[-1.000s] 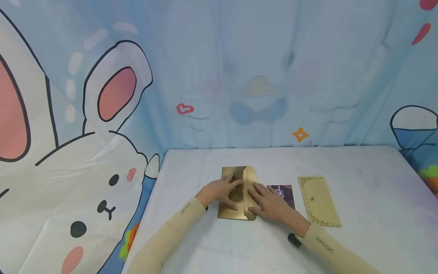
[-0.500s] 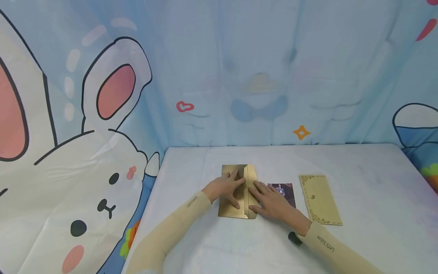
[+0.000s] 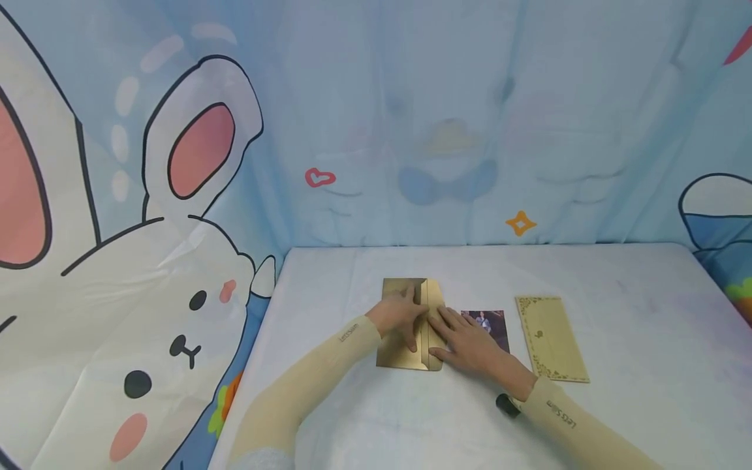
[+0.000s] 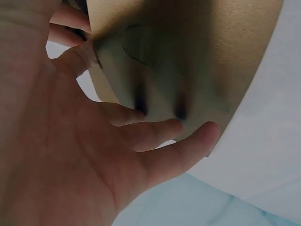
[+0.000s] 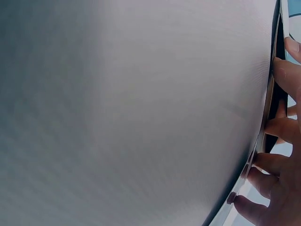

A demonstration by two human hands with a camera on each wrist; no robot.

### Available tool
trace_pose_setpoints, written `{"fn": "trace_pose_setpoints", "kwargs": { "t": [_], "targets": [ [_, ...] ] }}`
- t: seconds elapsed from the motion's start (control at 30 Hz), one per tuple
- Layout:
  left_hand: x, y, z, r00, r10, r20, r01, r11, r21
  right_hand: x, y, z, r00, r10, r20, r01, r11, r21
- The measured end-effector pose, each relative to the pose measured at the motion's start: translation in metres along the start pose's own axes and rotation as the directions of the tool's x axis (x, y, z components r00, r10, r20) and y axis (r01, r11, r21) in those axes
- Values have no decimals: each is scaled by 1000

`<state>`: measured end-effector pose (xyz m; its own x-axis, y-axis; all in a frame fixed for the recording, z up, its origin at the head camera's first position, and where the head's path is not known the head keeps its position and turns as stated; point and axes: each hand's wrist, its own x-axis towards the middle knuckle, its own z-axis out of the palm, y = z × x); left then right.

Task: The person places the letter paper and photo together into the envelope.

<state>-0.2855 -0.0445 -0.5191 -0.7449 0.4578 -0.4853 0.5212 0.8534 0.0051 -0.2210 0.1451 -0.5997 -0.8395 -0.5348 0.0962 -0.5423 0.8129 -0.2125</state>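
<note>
A gold envelope lies on the table in the head view, its flap folded out to the right. My left hand rests over the envelope body with fingers spread, thumb and fingertips close to the opening edge. In the left wrist view, the fingers of the left hand extend along the envelope's gold surface. My right hand lies with extended fingers on the flap, fingertips near the fold. Partly under that hand's outline is a photo. The right wrist view shows the right hand along its edge.
Right of the photo lies a long gold card with an ornate border. A white cloth covers the table. Behind it hangs a pale blue curtain, with a printed rabbit at the left.
My left hand has slid to the right across the envelope, toward the flap. The right hand stays on the flap. The head view has shifted slightly.
</note>
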Motion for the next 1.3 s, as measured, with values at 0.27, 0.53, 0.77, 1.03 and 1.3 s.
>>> {"fn": "trace_pose_setpoints", "kwargs": {
  "t": [0.27, 0.53, 0.77, 1.03, 1.3],
  "targets": [
    [-4, -3, -5, 1000, 11, -13, -11, 1000, -26, 1, 1, 1, 1000, -7, -4, 7, 1000, 0],
    [-9, -23, 6, 998, 59, -4, -59, 998, 0, 0, 3, 2, 1000, -3, 11, 3, 1000, -17],
    [-10, -40, 18, 990, 130, -55, -131, 991, -15, 0, 4, 3, 1000, -1, 3, 1, 1000, 4],
    [-12, -52, 25, 977, 189, -97, -194, 980, -39, 1, 2, 2, 1000, 10, 14, -10, 1000, 11],
    [-13, -54, 27, 973, 199, -114, -203, 979, -17, 1, -2, -4, 1000, 9, 20, -9, 1000, 0]
  ]
}}
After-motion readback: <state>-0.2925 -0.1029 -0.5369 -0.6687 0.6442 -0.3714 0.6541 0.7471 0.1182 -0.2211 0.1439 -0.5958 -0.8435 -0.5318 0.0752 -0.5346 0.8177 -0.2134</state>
